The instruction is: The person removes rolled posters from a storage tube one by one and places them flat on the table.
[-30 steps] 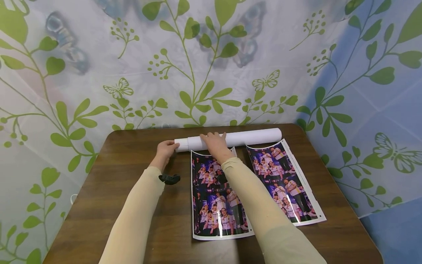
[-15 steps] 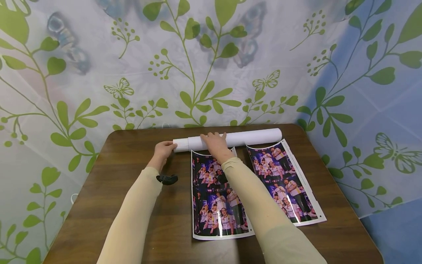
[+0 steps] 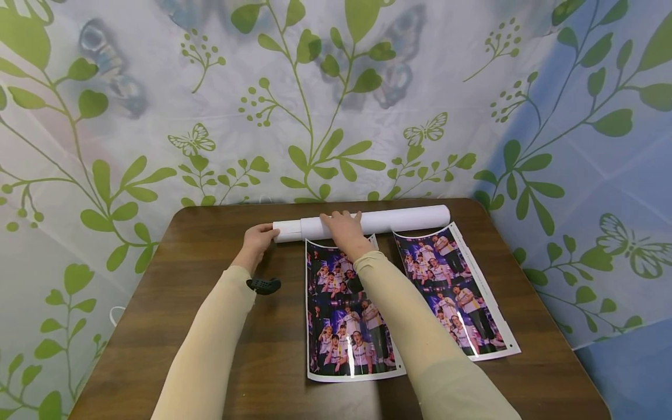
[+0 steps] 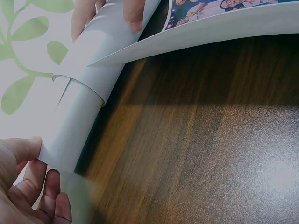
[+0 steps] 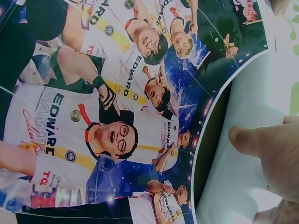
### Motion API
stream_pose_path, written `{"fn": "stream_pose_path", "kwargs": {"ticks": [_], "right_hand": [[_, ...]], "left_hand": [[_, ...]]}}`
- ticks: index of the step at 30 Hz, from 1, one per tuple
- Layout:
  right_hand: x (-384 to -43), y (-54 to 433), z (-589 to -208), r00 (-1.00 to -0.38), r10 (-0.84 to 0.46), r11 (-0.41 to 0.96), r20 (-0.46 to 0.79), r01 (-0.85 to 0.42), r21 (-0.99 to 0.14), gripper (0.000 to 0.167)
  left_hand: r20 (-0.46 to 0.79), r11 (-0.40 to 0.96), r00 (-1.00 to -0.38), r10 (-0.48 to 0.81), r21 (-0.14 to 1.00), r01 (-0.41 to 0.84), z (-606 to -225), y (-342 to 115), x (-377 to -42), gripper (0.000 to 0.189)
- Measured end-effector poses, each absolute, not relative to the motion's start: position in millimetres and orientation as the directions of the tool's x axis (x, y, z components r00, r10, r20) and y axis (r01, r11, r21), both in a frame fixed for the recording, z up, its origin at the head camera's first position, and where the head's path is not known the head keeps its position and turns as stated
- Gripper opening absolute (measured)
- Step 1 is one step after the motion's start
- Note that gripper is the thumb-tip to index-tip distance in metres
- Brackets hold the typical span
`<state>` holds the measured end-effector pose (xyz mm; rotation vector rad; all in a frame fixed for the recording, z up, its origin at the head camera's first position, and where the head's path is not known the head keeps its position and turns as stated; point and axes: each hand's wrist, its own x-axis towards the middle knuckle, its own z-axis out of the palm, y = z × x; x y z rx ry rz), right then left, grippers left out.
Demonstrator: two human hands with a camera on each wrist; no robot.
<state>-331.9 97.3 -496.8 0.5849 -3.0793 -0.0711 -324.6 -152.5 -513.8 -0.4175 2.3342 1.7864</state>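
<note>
A long white paper roll [image 3: 404, 219] lies across the back of the table, and a narrower inner roll [image 3: 287, 231] sticks out of its left end. My left hand [image 3: 258, 240] pinches the free end of the inner roll between thumb and index finger; the other fingers curl loosely below it in the left wrist view. Over the left half of the outer roll, my right hand [image 3: 346, 232] holds it from above. In the right wrist view its thumb [image 4: 134, 16] is seen along the near side, with the fingers reaching over the far side.
Two glossy group-photo posters, a left one [image 3: 349, 332] and a right one [image 3: 472, 303], lie in front of the roll with upturned far edges. My right forearm passes over them. The brown wooden table [image 3: 173, 291] meets a leaf-patterned backdrop [image 3: 210, 105] behind.
My left hand has moved slightly left, drawing a bit more of the inner roll out. The right hand keeps its place on the outer roll, and the posters lie as before.
</note>
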Motion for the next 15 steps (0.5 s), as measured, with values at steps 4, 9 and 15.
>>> {"fn": "stream_pose_path", "kwargs": {"ticks": [4,9,15], "right_hand": [[-330.9,97.7,-496.5,-0.928,-0.373,0.927,0.013,-0.372,0.045,0.059],[-327.9,97.9,-493.3,-0.926,-0.376,0.926,0.023,-0.376,0.026,0.058],[-326.3,97.8,-493.5,-0.929,-0.371,0.929,0.019,-0.371,0.009,0.058]], "left_hand": [[-0.294,0.225,-0.949,-0.109,0.923,-0.312,-513.3,-153.8,-323.0,0.048],[-0.294,0.216,-0.951,-0.101,0.926,-0.309,-512.4,-154.2,-321.7,0.048],[-0.294,0.216,-0.950,-0.103,0.926,-0.310,-513.8,-154.3,-322.3,0.048]]}}
